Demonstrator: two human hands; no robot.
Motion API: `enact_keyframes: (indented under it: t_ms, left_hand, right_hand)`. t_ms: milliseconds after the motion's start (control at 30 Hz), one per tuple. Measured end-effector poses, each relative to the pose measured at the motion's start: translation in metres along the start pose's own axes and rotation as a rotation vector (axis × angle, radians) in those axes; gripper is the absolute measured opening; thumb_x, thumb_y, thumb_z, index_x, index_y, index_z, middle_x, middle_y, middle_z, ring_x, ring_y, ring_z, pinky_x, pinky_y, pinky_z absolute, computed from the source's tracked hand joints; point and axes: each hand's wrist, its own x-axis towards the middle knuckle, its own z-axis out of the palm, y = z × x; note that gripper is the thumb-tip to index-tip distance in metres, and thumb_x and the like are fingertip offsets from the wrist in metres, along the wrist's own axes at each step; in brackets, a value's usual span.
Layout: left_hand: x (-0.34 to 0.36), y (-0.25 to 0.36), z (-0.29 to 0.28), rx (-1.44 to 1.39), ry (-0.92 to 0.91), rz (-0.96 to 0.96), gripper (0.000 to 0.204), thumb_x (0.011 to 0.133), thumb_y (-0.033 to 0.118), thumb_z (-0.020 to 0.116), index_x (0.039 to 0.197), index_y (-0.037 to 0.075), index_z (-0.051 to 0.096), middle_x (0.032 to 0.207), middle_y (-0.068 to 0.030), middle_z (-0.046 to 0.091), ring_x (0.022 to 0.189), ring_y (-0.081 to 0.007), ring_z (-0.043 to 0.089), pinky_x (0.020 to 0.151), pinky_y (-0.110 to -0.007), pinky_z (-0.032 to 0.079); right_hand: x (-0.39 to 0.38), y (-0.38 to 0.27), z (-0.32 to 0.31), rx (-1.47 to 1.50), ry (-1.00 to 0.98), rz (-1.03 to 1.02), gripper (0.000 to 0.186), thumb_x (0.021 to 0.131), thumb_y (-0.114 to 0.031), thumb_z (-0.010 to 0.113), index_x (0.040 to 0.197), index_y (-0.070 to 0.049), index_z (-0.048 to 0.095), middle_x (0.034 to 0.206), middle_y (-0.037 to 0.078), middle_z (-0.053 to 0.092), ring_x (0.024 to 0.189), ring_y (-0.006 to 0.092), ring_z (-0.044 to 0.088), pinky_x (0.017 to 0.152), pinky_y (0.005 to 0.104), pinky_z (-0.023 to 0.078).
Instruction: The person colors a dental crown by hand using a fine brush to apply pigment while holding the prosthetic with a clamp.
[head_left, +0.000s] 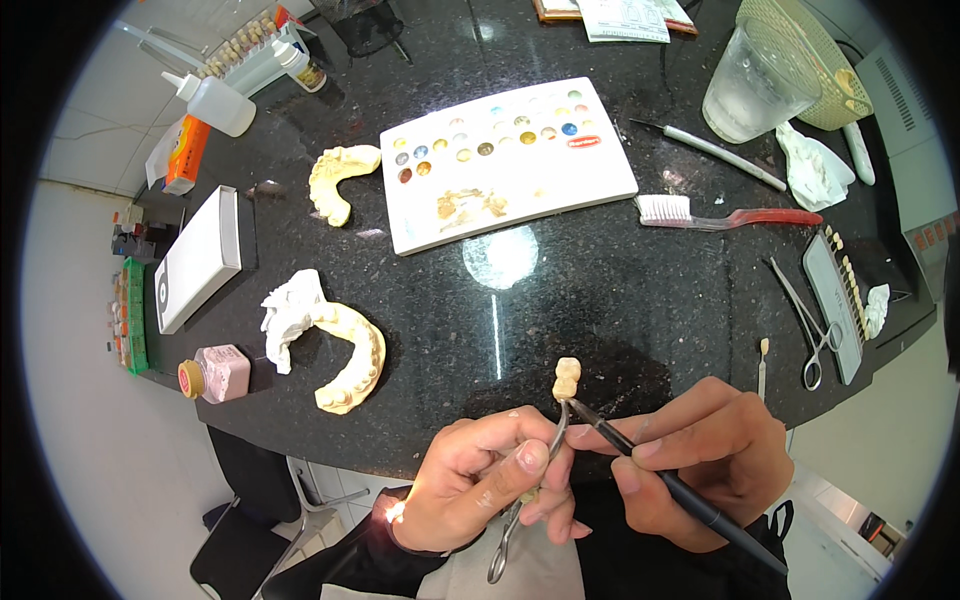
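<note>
Over our black desk (430, 290), our left hand (480, 482) pinches a clamp (561, 426) bearing false teeth (567, 376), our right hand (715, 462) a pen-like tool (701, 505) best kept braced and light.

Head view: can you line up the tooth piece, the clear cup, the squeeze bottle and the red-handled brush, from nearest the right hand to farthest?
1. Tooth piece: ahead and left of the right hand.
2. Red-handled brush: ahead, on the right.
3. Clear cup: right side, beyond the brush.
4. Squeeze bottle: far left.
</note>
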Motion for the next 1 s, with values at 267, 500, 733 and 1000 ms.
enact_keyframes:
  t_ms: [267,500,733,1000]
  left_hand:
    - [-0.001,0.002,-0.003,-0.046,-0.038,-0.025,0.026,0.091,0.019,0.034,0.086,-0.004,0.044,0.061,-0.0052,0.041,0.054,-0.0127,0.049,0.062,-0.036,0.052]
    - [0.0,0.002,-0.006,-0.074,-0.063,-0.044,0.025,0.091,0.018,0.034,0.084,-0.003,0.044,0.064,-0.005,0.042,0.059,-0.0107,0.049,0.067,-0.035,0.052]
    - [0.0,0.003,-0.004,-0.088,-0.077,-0.041,0.024,0.091,0.017,0.033,0.084,-0.003,0.044,0.065,-0.0053,0.042,0.059,-0.0106,0.048,0.068,-0.036,0.052]
    - [0.0,0.003,-0.004,-0.08,-0.067,-0.052,0.023,0.091,0.016,0.033,0.085,-0.003,0.044,0.066,-0.0052,0.042,0.059,-0.0103,0.048,0.069,-0.036,0.052]
  right_hand:
    - [-0.001,0.002,0.0,0.021,-0.028,-0.024,0.022,0.067,0.012,0.057,0.082,0.005,0.043,0.077,0.019,0.05,0.074,0.0337,0.061,0.068,0.0323,0.054]
    - [-0.003,0.004,0.004,0.074,0.077,-0.002,0.021,0.066,0.009,0.061,0.081,0.004,0.047,0.077,0.017,0.053,0.072,0.0293,0.061,0.065,0.0311,0.052]
    - [-0.002,0.003,0.002,0.048,0.019,-0.028,0.021,0.067,0.01,0.057,0.082,0.005,0.044,0.077,0.018,0.05,0.073,0.032,0.061,0.068,0.0336,0.053]
    - [-0.006,0.003,0.011,0.163,0.23,0.058,0.022,0.064,0.002,0.07,0.082,-0.001,0.057,0.082,0.016,0.061,0.067,0.0185,0.063,0.054,0.0246,0.051]
